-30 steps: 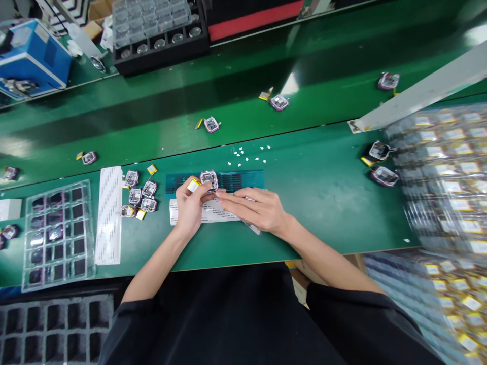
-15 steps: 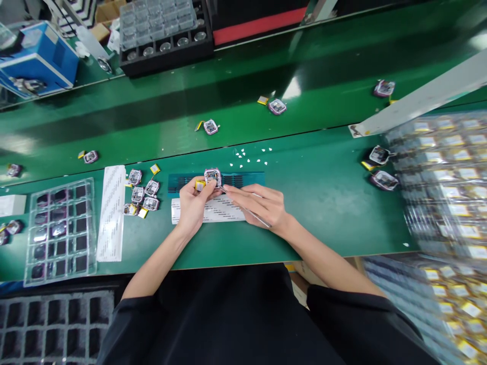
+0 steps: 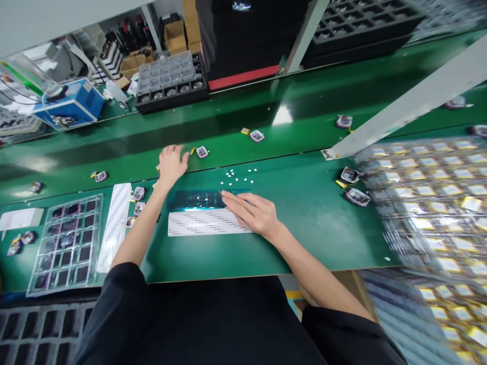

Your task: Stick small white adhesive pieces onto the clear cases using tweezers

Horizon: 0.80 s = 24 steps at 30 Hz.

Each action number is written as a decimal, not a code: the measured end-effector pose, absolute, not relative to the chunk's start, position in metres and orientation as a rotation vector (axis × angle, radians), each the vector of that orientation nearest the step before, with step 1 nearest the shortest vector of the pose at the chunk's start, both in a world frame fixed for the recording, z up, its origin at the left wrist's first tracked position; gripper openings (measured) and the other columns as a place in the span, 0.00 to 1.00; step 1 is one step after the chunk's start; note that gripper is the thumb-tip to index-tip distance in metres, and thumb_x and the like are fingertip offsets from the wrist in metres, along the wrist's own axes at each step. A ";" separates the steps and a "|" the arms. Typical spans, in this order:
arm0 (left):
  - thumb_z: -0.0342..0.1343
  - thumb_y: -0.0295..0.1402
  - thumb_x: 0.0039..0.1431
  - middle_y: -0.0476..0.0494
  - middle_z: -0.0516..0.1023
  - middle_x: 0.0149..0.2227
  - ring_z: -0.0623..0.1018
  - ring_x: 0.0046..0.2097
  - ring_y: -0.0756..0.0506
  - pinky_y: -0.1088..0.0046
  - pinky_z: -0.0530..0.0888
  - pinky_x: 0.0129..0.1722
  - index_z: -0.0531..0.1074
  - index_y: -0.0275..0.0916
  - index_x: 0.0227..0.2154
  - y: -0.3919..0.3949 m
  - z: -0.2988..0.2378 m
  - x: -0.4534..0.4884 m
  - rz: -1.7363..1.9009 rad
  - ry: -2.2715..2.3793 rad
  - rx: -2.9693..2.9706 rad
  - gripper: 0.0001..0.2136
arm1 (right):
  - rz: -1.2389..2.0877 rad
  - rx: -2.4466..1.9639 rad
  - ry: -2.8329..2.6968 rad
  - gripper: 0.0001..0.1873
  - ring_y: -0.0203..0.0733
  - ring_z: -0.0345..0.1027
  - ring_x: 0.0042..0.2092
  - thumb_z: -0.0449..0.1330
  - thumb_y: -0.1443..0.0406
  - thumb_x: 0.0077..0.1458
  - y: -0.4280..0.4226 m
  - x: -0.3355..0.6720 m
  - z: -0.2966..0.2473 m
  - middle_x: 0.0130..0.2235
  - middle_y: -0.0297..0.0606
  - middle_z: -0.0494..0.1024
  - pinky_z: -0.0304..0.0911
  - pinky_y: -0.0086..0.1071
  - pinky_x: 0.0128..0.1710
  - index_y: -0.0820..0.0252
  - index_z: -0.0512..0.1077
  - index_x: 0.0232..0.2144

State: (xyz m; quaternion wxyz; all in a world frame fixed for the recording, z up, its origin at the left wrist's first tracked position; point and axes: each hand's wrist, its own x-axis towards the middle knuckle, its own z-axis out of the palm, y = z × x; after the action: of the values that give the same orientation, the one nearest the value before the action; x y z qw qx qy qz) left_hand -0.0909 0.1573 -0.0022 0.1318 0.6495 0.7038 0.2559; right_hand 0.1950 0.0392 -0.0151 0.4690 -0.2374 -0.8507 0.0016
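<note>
My left hand (image 3: 172, 165) reaches palm down over the raised green strip, thumb apart from the fingers. A bit of yellow shows at its left edge; whatever lies beneath the palm is hidden. Just right of it sits a watch module (image 3: 202, 152) with a yellow battery. In my right hand (image 3: 253, 213) are metal tweezers (image 3: 220, 193), tips over a blue film sheet (image 3: 196, 200) with dark strips. Below that sheet lies a white printed paper strip (image 3: 205, 224). Small white pieces (image 3: 236, 179) are scattered behind the film.
Several watch modules (image 3: 139, 193) are partly behind my left forearm. A clear tray (image 3: 64, 243) and another white strip (image 3: 114, 228) lie left. Stacked battery trays (image 3: 429, 192) stand right, near a slanted grey post (image 3: 403, 96). More modules (image 3: 357, 196) rest beside the trays.
My left hand has moved from the film, where it held a watch module, forward and left to the raised strip. My right hand keeps the tweezers near the film. The camera view has shifted.
</note>
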 end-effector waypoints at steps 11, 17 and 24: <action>0.64 0.29 0.56 0.41 0.82 0.35 0.83 0.43 0.40 0.61 0.77 0.48 0.67 0.39 0.31 0.138 -0.010 -0.044 0.982 1.725 1.656 0.08 | 0.279 -0.863 -1.817 0.13 0.44 0.78 0.43 0.49 0.68 0.71 0.033 0.189 -0.006 0.41 0.38 0.84 0.75 0.42 0.48 0.54 0.73 0.46; 0.62 0.42 0.63 0.48 0.83 0.29 0.80 0.23 0.48 0.73 0.77 0.26 0.72 0.39 0.48 0.026 0.014 -0.012 1.123 1.191 1.255 0.16 | 0.394 -0.935 -1.856 0.06 0.32 0.66 0.21 0.55 0.65 0.70 0.021 0.183 -0.004 0.27 0.28 0.76 0.65 0.27 0.24 0.57 0.71 0.46; 0.66 0.40 0.59 0.48 0.83 0.29 0.82 0.24 0.48 0.75 0.79 0.28 0.77 0.37 0.41 -0.003 0.015 0.006 1.204 1.121 1.128 0.13 | 0.453 -0.940 -1.940 0.11 0.33 0.73 0.27 0.59 0.66 0.66 0.016 0.176 -0.007 0.31 0.30 0.81 0.69 0.26 0.29 0.56 0.73 0.50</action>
State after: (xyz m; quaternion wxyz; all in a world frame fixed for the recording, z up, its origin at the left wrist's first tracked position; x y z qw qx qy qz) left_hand 0.0057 -0.0033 0.0145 0.5427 0.4751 0.4721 0.5069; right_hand 0.1758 0.0162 -0.0067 0.4521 -0.3806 -0.7855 0.1833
